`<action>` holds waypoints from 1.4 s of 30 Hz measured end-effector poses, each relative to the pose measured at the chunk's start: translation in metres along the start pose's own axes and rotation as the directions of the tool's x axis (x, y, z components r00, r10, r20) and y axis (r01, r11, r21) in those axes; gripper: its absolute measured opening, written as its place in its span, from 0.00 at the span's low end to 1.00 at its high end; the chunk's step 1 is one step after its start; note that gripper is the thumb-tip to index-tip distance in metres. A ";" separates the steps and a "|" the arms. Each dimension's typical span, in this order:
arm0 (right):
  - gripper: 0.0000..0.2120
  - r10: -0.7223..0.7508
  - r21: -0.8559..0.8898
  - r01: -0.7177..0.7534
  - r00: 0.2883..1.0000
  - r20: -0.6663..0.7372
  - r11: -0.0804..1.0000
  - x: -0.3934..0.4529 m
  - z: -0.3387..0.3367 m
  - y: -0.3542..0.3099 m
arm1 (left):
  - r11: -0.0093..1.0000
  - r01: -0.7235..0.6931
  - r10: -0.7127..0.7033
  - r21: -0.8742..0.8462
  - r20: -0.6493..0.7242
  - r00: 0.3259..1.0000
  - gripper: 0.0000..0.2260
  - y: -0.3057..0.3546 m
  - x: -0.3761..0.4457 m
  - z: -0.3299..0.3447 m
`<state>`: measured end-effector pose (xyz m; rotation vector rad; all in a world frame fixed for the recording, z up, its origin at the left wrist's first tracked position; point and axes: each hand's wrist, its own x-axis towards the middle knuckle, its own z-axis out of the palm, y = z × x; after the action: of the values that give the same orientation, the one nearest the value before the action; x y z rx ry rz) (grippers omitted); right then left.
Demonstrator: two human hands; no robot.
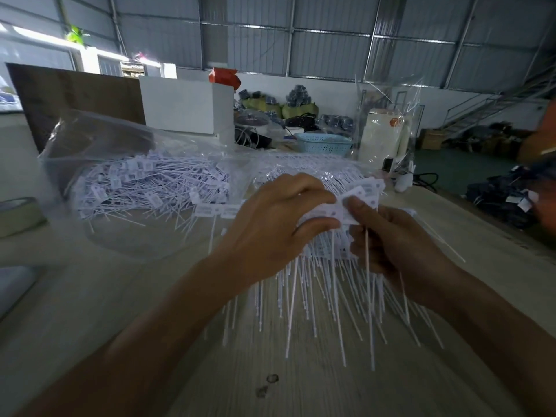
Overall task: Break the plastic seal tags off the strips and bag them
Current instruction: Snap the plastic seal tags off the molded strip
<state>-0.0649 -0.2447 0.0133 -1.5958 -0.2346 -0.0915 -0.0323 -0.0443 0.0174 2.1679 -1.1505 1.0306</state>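
Between your two hands, above the wooden table [105,296], sits the strip of seal tags [340,212]: flat white label heads up top, thin tails hanging toward you, long axis running near to far. Your left hand [270,233] pinches the label heads between thumb and curled fingers; your right hand [397,242] grips the bundle, thumb pressed on a label. Tags look white, small printed panels, slightly blurred. Left of your hands, a clear plastic bag [90,139] lies open on its side, holding loose tags [144,182] pointing every way. Beyond stand a white box [180,103] and blue basket [323,142].
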 end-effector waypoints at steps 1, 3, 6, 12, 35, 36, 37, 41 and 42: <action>0.21 0.006 0.022 -0.006 1.000 -0.006 1.000 0.000 -0.002 -0.001 | 0.999 0.002 -0.004 0.038 0.028 1.000 0.15 -0.002 0.000 -0.003; 0.20 0.004 0.038 -0.004 1.000 0.016 0.999 -0.001 -0.001 0.000 | 0.997 0.012 -0.019 0.073 0.085 0.996 0.15 -0.003 -0.001 -0.005; 0.20 -0.016 0.032 0.014 0.999 0.050 0.999 -0.003 0.007 0.002 | 0.992 -0.043 0.031 0.118 0.102 0.994 0.10 0.001 -0.005 -0.002; 0.16 -0.453 -0.653 0.435 0.878 0.154 0.620 -0.010 -0.009 -0.014 | 0.999 -0.033 0.034 -0.022 0.078 0.996 0.09 0.001 -0.004 0.002; 0.05 -0.336 -0.498 0.251 0.938 -0.089 0.830 0.002 -0.033 -0.011 | 0.973 0.150 -0.164 -0.175 -0.071 0.984 0.12 -0.001 -0.003 -0.001; 0.06 -0.295 -0.499 0.256 0.956 0.001 0.828 0.001 -0.016 -0.005 | 0.970 0.170 -0.182 -0.174 -0.055 0.982 0.11 0.002 -0.004 0.003; 0.08 -0.255 -0.460 0.257 0.965 0.070 0.850 0.000 -0.002 -0.002 | 0.970 0.177 -0.186 -0.168 -0.040 0.982 0.10 0.004 -0.005 0.007; 0.09 -0.115 -0.279 0.145 0.986 0.120 0.949 -0.004 0.020 0.003 | 0.989 0.051 -0.063 -0.138 -0.084 0.994 0.06 0.008 -0.005 0.016; 0.11 -0.097 -0.238 0.124 0.988 0.120 0.963 -0.005 0.019 0.004 | 0.988 0.038 -0.049 -0.150 -0.069 0.996 0.07 0.008 -0.004 0.016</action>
<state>-0.0708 -0.2267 0.0077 -1.8358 -0.4090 -0.1255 -0.0345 -0.0579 0.0051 2.0141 -1.1055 0.9654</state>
